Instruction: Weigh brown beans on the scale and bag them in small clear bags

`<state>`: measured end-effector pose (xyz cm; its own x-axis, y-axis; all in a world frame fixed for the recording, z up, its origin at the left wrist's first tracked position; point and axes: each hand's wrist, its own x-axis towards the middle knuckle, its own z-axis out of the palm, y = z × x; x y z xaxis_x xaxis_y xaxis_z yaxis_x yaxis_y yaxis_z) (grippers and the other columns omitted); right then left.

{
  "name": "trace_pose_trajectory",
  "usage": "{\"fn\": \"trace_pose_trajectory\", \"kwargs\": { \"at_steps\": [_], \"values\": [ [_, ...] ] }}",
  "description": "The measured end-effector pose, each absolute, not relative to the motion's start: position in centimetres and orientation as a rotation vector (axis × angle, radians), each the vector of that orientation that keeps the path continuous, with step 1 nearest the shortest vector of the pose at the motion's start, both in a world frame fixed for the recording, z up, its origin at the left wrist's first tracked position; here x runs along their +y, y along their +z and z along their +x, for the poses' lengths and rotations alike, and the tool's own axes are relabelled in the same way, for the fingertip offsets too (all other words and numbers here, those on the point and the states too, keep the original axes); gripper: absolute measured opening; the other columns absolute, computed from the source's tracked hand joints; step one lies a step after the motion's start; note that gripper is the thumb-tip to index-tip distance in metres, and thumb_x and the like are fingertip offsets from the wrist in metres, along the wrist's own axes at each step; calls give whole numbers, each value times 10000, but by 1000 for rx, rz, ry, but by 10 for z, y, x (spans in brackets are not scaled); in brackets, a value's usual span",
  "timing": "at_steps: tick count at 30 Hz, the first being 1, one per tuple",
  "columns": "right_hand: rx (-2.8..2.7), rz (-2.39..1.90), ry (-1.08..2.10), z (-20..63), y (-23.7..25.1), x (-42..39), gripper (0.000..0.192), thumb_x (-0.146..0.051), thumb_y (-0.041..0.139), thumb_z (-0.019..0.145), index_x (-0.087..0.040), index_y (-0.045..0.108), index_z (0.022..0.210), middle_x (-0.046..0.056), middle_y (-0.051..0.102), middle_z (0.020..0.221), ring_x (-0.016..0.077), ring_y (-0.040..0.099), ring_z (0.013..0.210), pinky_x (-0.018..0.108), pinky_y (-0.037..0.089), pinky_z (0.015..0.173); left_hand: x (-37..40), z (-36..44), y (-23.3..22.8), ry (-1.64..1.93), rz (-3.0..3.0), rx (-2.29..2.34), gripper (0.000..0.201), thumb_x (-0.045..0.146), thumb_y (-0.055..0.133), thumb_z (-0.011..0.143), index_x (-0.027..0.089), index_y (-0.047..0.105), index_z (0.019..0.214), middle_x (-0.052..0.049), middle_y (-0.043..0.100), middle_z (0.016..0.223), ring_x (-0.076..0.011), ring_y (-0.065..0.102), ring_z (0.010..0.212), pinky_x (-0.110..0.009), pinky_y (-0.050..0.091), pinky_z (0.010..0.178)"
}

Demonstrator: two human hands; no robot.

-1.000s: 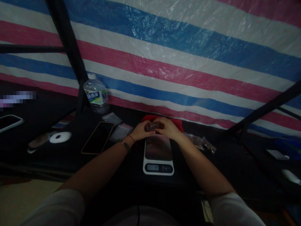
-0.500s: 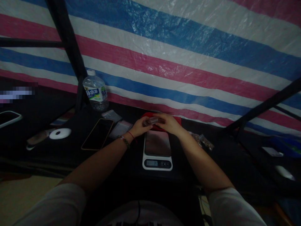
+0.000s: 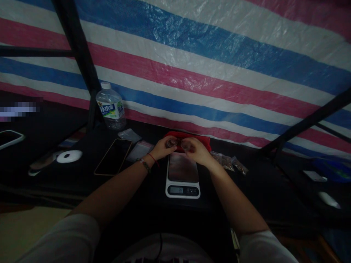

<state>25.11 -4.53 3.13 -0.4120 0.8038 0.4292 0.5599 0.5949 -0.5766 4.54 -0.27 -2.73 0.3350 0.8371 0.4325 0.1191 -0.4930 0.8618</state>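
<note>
In the head view, my left hand [image 3: 161, 149] is closed around a small clear plastic cup [image 3: 172, 143]; what is in it is too dark to make out. My right hand [image 3: 200, 151] grips a second small clear cup [image 3: 187, 145], a short gap to the right of the first. Both cups are held above the far end of a white digital kitchen scale [image 3: 183, 168] with a dark, shiny weighing plate. The digits on its lit display are blurred. Behind my hands lies a red cloth or pouch [image 3: 204, 141].
A dark phone [image 3: 113, 157] and clear plastic bags [image 3: 139, 149] lie left of the scale, with a large clear bottle [image 3: 111, 107] behind. Small filled bags [image 3: 228, 162] lie to the right. A white round object [image 3: 69, 156] sits farther left. A striped tarp [image 3: 192, 76] hangs behind.
The two cups, touching or overlapping before, are now apart. My right hand has turned and moved slightly toward me with its cup. My left hand has barely moved.
</note>
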Motion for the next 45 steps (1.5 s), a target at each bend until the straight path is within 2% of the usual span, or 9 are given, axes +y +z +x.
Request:
{"fn": "trace_pose_trajectory", "kwargs": {
  "at_steps": [3,6,9,11,13,18,20,28,45],
  "values": [
    [-2086,-1147,595,259,14,-64,397,-152,672,703,-191,600,1092,59,659,1051,198,624,977,356,494,886,-3,47,-27,1225,1830,846,445,376,672,727,143,589,1097,-65,652,972,-173,615,846,-298,488,784],
    [-2165,-1211,558,266,-1,-79,422,-188,739,670,-198,611,1072,78,646,1118,247,561,1139,418,431,990,-3,48,-27,1243,1826,863,435,366,673,730,143,597,1095,-60,654,952,-169,612,816,-296,487,763],
    [-2241,-1163,474,270,-1,-83,578,-263,770,669,-214,565,1207,108,575,1272,284,438,1287,478,342,1075,-2,47,-28,1285,1821,870,444,360,680,727,147,598,1107,-63,653,975,-170,610,824,-299,486,763],
    [-2218,-1114,427,273,8,-82,639,-304,727,731,-226,484,1317,120,512,1353,278,425,1298,487,334,1083,0,46,-30,1315,1803,869,448,354,681,727,155,597,1119,-60,654,990,-169,609,838,-303,485,777],
    [-2158,-1087,356,275,18,-82,601,-305,665,792,-234,449,1348,118,510,1348,267,459,1261,483,362,1061,3,46,-33,1335,1778,878,456,347,682,724,157,594,1130,-58,658,982,-169,608,838,-308,486,785],
    [-2105,-1135,202,278,27,-106,333,-246,582,847,-213,573,1178,68,635,954,209,605,892,372,518,798,7,44,-37,1361,1763,940,478,354,685,718,146,590,1138,-70,656,1003,-175,608,861,-312,485,798],
    [-2177,-1120,195,282,21,-129,268,-229,568,863,-205,590,1129,61,633,909,187,605,832,335,524,743,8,44,-37,1351,1763,937,483,365,679,722,138,589,1138,-70,656,989,-171,610,841,-307,487,787],
    [-2405,-1198,103,300,-24,-201,278,-240,587,879,-201,589,1155,104,665,1097,223,621,972,397,538,843,6,47,-33,1326,1817,953,404,349,668,723,139,620,1065,-69,664,964,-184,619,844,-304,488,775],
    [-2316,-1141,140,302,-53,-204,315,-239,613,865,-218,615,1179,105,677,1112,210,647,1006,383,570,861,3,46,-31,1314,1801,976,423,376,661,727,136,616,1073,-57,654,915,-165,608,779,-289,495,731]
  ]
}}
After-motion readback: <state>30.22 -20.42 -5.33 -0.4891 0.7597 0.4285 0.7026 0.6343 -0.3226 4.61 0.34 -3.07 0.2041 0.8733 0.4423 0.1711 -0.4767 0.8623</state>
